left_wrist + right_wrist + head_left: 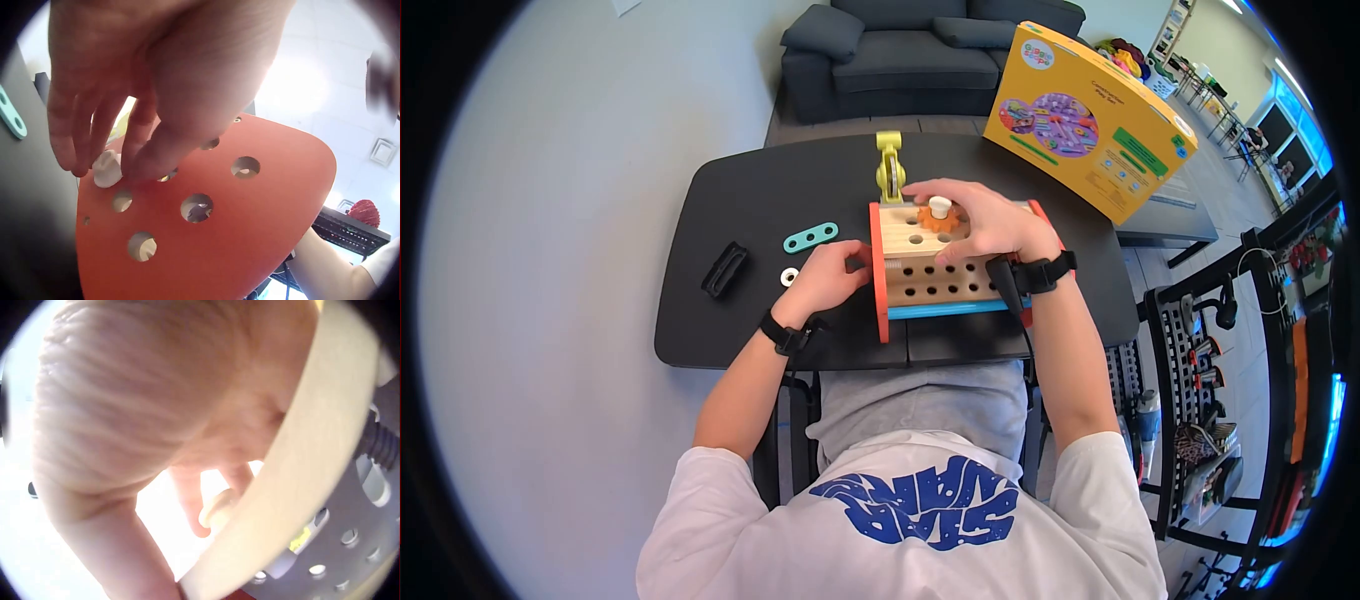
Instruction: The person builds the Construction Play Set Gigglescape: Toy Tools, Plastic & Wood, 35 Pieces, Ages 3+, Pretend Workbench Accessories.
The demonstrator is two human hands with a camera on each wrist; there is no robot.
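A wooden toy box (897,245) with red side panels stands on the dark table. My left hand (828,277) is at its left side; in the left wrist view the fingers and thumb of my left hand (134,134) pinch a white peg head (107,169) against the red panel (250,212). My right hand (992,222) arches over the wooden top, thumb at the front edge, fingers stretched towards the back left. Beneath it is an orange gear (930,222) with a white peg (940,206). A yellow-green piece (889,165) rises at the back left corner.
Left of the box lie a teal strip with holes (811,237), a white ring (789,277) and a black case (725,271). A large yellow carton (1090,120) stands at the table's back right. Behind is a grey sofa (920,60); a black rack (1190,380) stands at the right.
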